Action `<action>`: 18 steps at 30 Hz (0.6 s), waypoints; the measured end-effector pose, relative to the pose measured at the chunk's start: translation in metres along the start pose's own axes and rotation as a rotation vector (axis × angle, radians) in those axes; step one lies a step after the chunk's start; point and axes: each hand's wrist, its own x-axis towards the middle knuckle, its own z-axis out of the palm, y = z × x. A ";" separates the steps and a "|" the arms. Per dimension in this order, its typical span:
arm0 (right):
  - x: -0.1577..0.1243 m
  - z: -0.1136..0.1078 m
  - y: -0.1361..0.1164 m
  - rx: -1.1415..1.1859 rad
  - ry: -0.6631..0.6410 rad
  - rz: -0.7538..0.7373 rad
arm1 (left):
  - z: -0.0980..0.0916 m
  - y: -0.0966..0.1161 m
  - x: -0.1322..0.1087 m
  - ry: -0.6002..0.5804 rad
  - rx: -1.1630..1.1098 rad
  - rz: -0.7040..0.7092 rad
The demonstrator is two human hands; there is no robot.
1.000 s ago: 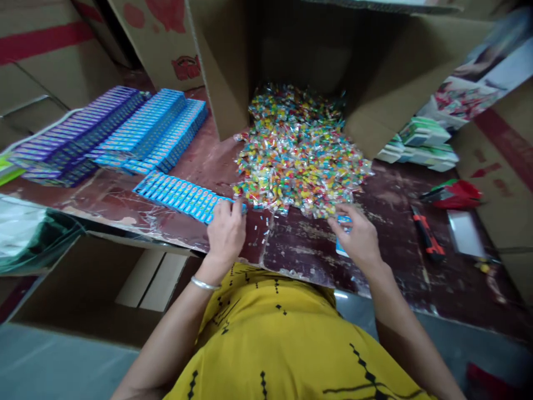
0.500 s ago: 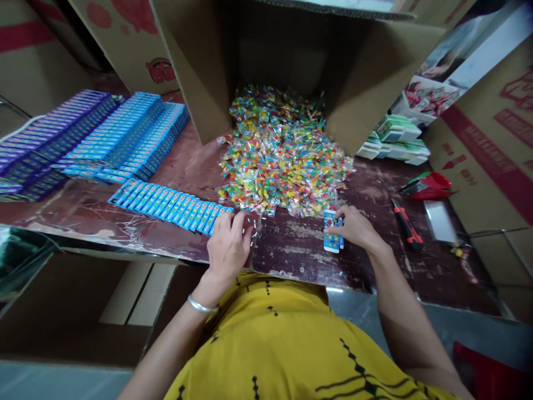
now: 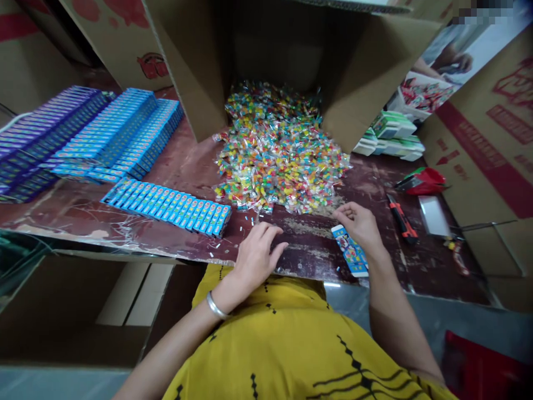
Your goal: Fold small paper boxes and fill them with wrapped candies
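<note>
Since half a second ago the left hand (image 3: pixel 258 253) has left the near end of the row of blue boxes (image 3: pixel 166 204) and now lies to its right on the bare desk (image 3: pixel 308 244). The small blue box (image 3: pixel 350 251) has swung from upright in the fingers to a slant under the right hand (image 3: pixel 358 225).

- Left grip: open, fingers loosely spread and flat on the desk, nothing in it. A bangle (image 3: pixel 216 305) sits on that wrist.
- Right grip: fingers curled, tips near the edge of the candy pile (image 3: pixel 278 150). The small blue box runs from the thumb side back toward the desk's near edge. We cannot tell whether the hand pinches it or it simply lies beneath the palm.
- Handling, as we judge it: the small blue box looks like thin printed card, light and easily crushed, best taken across its two long edges. The wrapped candies look light and slippery in their clear film, best picked singly by a wrapper end.
- Around: stacks of blue boxes (image 3: pixel 120 133) and purple boxes (image 3: pixel 41 133) far left. A big carton (image 3: pixel 200 83) lies on its side, spilling the pile. A utility knife (image 3: pixel 402 219) and a red tape dispenser (image 3: pixel 422 180) sit to the right.
- Hard to make out: the carton's inside is dark. The right palm hides the box's upper end. The print on the boxes is too small to read. Another person's hand shows at the top right corner, cut off.
</note>
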 end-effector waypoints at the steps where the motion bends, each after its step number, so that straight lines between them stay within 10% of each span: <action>1: 0.001 0.002 0.000 -0.034 0.039 0.013 | 0.004 0.001 0.000 -0.027 -0.020 -0.001; 18: -0.035 0.006 0.006 -0.176 -0.326 -0.061 | 0.016 0.007 -0.002 -0.217 -0.180 -0.138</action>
